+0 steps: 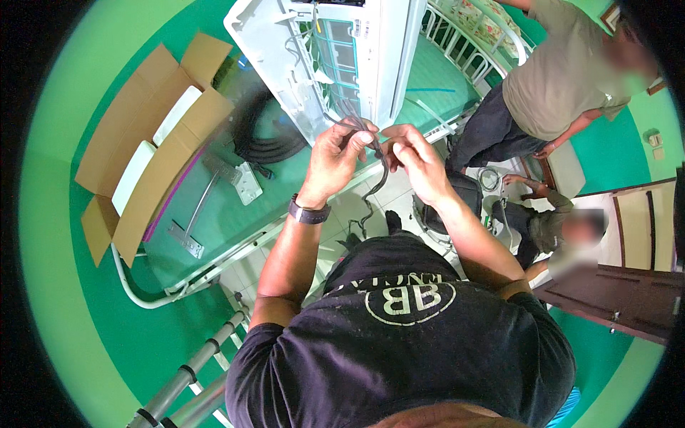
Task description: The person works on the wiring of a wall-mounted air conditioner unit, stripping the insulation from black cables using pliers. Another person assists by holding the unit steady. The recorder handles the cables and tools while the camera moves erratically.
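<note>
My left hand (337, 160), with a dark band on its wrist, pinches a dark grey cable (386, 173) between thumb and fingers. The cable's free part dangles below toward the tiled floor. My right hand (422, 165) is closed with its fingertips at the same cable, just right of the left hand; the exact grip is partly hidden by the fingers. Just beyond my hands stands a white air conditioner indoor unit (389, 64), its front panel (275, 71) swung open and its filter mesh (337, 57) showing.
On the green-covered bed (160, 260) lie an opened cardboard box (171, 135), a coil of black pipe (275, 150) and a metal bracket (203, 203). A ladder (193, 367) is at lower left. One person (556, 71) stands at right; another (549, 221) is low by a dark bag (460, 203).
</note>
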Tool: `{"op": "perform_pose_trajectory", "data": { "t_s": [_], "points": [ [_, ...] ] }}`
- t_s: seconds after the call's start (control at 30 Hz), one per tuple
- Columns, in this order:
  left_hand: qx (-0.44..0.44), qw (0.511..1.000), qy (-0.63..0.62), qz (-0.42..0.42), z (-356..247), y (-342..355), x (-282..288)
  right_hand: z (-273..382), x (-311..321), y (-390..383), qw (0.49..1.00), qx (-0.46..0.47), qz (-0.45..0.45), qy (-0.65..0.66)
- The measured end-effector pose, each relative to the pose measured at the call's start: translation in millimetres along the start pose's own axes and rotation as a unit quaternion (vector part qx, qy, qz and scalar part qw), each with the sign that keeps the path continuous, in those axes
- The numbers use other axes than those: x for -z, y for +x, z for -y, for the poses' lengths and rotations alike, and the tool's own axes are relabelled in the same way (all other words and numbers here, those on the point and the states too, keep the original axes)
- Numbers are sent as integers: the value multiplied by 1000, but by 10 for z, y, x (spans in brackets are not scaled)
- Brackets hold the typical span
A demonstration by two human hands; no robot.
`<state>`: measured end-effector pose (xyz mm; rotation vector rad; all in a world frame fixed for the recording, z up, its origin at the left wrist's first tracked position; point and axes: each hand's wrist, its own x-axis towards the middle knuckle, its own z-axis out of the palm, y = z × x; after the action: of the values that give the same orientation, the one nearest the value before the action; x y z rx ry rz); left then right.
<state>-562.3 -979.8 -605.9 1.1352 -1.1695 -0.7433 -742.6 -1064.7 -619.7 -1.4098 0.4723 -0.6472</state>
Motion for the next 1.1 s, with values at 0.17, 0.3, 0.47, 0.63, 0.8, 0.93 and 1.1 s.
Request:
{"op": "perform_pose_trajectory", "data": {
  "t_s": [0.17, 0.3, 0.47, 0.63, 0.8, 0.93, 1.1],
  "points": [
    [37, 993, 81, -72, -45, 11, -156, -41, -179, -38, 870, 287, -118, -384],
    [63, 988, 96, -101, -55, 8, -313, -97, -152, 19, 831, 328, -156, -422],
    [74, 984, 95, -131, -10, 21, -284, -4, -197, -9, 825, 355, -156, -412],
    [66, 991, 9, -114, 191, -28, -283, -88, -201, -61, 920, 159, -202, -295],
    [51, 997, -16, -56, 410, -232, -271, -662, 93, -31, 966, -123, -113, 198],
    [14, 999, -23, 24, 509, -320, -138, -780, 73, -49, 926, -257, -25, 275],
    [45, 997, -14, 55, 470, -290, -113, -963, 146, -31, 902, -301, 25, 310]
  ]
}}
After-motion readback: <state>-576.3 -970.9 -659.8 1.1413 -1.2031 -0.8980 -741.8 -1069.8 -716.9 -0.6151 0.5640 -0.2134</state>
